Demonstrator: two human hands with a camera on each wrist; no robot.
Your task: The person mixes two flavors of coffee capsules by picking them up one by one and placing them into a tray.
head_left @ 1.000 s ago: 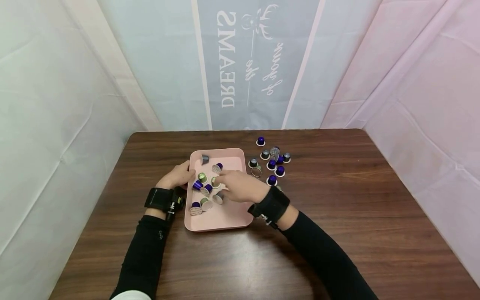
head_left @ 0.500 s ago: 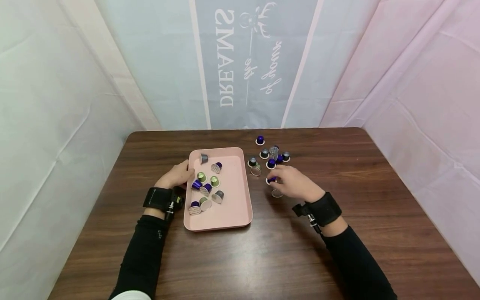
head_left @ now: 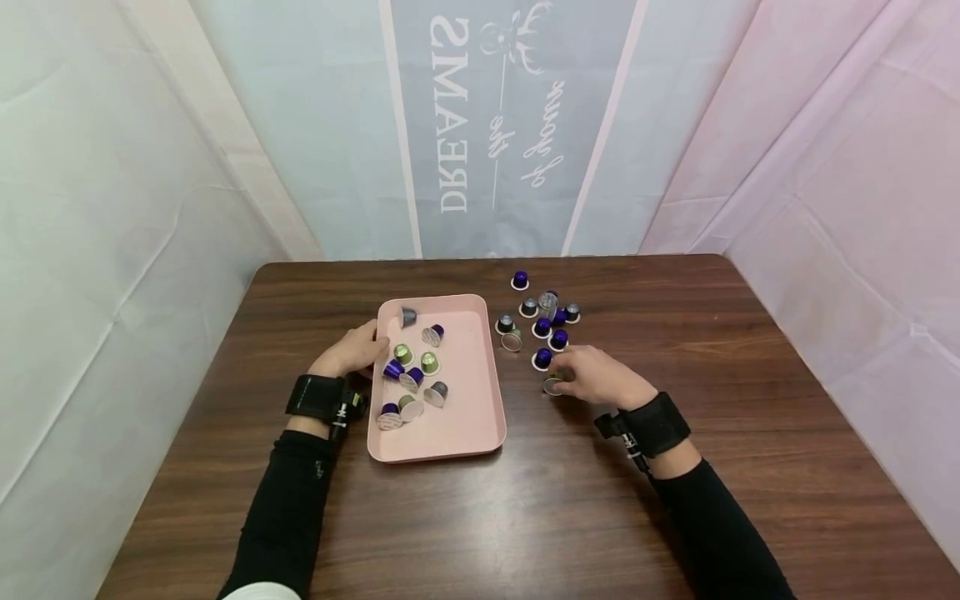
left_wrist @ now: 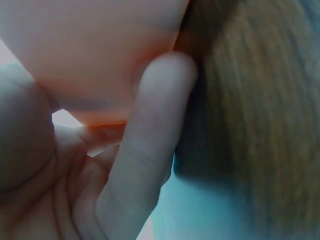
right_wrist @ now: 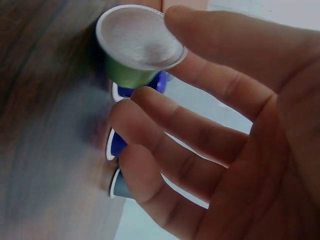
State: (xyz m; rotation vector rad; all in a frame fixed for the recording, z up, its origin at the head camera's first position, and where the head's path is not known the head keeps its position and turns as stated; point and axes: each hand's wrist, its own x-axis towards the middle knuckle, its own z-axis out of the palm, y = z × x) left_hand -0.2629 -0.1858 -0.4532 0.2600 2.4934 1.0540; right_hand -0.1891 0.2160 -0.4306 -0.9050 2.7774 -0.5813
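A pink tray (head_left: 465,425) lies on the table with several green, purple and grey coffee capsules inside. My left hand (head_left: 352,350) grips its left rim; in the left wrist view a finger (left_wrist: 155,115) presses against the pink tray wall (left_wrist: 95,55). To the right of the tray, my right hand (head_left: 600,377) pinches a green coffee capsule (head_left: 552,386) at the near end of a loose group. Up close in the right wrist view, thumb and index finger meet that green capsule (right_wrist: 130,72) at its rim, its silver foil lid facing the camera. The other fingers are bent beside it.
Right of the tray stand several loose capsules, among them a purple one (head_left: 542,359) beside my right fingers and a lone purple one (head_left: 520,280) near the back edge. The wooden table (head_left: 675,333) ends at a hanging cloth (head_left: 510,233).
My right hand has left the tray and moved right to the loose capsules, now at the nearest green one. A green capsule stands where it was in the tray. My left hand stays put.
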